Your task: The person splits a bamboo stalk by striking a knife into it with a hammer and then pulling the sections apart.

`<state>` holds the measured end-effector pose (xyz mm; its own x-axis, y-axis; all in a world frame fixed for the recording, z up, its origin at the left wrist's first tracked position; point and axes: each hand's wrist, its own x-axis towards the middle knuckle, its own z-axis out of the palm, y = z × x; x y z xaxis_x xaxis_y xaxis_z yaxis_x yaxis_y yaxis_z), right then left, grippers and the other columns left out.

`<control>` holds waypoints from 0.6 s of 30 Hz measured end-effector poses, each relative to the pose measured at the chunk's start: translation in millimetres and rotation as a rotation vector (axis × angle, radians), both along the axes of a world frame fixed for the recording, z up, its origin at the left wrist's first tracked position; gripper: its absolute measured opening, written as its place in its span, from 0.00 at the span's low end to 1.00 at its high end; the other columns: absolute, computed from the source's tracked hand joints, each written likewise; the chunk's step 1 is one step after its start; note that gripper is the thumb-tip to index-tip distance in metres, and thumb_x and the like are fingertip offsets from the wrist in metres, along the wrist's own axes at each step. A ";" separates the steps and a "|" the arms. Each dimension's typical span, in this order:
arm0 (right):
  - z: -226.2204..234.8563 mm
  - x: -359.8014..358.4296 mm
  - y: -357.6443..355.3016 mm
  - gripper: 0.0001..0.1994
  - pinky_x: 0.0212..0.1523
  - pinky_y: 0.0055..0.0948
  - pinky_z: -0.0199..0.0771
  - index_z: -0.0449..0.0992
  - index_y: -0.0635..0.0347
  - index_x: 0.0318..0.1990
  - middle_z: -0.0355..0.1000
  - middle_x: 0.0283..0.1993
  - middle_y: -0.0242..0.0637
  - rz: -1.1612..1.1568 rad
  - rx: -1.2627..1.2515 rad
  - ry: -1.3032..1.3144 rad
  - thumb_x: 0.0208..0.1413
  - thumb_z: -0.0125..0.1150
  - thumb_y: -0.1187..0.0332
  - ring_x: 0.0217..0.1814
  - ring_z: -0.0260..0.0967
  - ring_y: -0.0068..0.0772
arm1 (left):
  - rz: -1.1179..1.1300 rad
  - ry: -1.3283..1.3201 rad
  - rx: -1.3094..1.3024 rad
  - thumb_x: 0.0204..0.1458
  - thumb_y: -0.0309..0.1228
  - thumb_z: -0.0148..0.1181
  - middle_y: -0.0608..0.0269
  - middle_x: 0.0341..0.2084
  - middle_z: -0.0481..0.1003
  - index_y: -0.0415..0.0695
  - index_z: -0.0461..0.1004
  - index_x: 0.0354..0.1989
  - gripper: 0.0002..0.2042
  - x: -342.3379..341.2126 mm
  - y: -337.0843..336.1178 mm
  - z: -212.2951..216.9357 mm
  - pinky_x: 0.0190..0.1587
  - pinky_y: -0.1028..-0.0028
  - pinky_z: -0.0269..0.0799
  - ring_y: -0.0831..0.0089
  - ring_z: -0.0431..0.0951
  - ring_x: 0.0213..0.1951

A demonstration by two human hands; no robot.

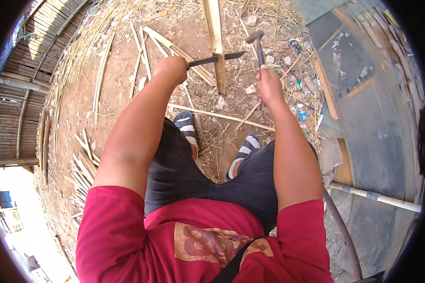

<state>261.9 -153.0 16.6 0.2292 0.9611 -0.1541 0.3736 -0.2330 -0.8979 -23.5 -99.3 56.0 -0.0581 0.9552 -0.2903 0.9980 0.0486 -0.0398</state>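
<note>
My left hand (174,70) is closed round the handle of a long dark knife (204,61), its blade pointing right. The blade crosses a length of split bamboo (213,28) and shows on both sides of it, seemingly lodged in it. My right hand (270,86) grips a hammer (260,55) by its handle. The hammer's head (255,36) is raised, right of the bamboo and apart from the blade tip. Whether the bamboo stands or lies cannot be told for sure.
Cut bamboo strips (104,78) lie on the dirt, with a pile (84,167) at left. One strip (222,115) crosses before my sandalled feet (186,125). Rubble and a plastic bottle (301,112) lie right, beside dark panels (378,127). A bamboo fence (14,113) stands left.
</note>
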 end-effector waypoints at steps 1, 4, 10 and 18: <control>17.8 0.8 -2.8 0.25 0.31 0.37 0.73 0.72 0.62 0.38 0.67 0.26 0.36 -0.039 -0.033 0.166 0.72 0.40 0.47 0.25 0.68 0.33 | 0.006 -0.003 0.000 0.58 0.34 0.57 0.52 0.48 0.81 0.51 0.82 0.49 0.13 0.9 -2.6 0.4 0.54 0.56 0.77 0.54 0.81 0.52; 21.2 0.4 -3.8 0.25 0.27 0.35 0.71 0.71 0.61 0.36 0.66 0.24 0.32 -0.069 0.214 0.293 0.73 0.40 0.47 0.22 0.65 0.30 | 0.021 -0.026 0.030 0.59 0.35 0.58 0.53 0.48 0.82 0.53 0.82 0.50 0.13 2.4 -0.6 -3.6 0.54 0.56 0.78 0.53 0.82 0.51; -40.5 -8.7 3.8 0.28 0.41 0.45 0.72 0.74 0.63 0.41 0.72 0.29 0.42 0.101 -0.050 -0.329 0.73 0.36 0.45 0.32 0.72 0.45 | -0.007 0.043 0.036 0.59 0.35 0.57 0.53 0.47 0.82 0.53 0.82 0.50 0.13 -2.4 5.7 -12.6 0.54 0.57 0.78 0.53 0.82 0.51; 23.7 -12.3 -6.9 0.30 0.46 0.49 0.74 0.77 0.64 0.50 0.75 0.36 0.48 0.010 0.166 0.225 0.74 0.33 0.47 0.35 0.76 0.47 | 0.030 0.028 -0.018 0.60 0.34 0.57 0.52 0.48 0.81 0.50 0.81 0.52 0.14 1.7 -2.4 -11.6 0.54 0.58 0.78 0.54 0.82 0.51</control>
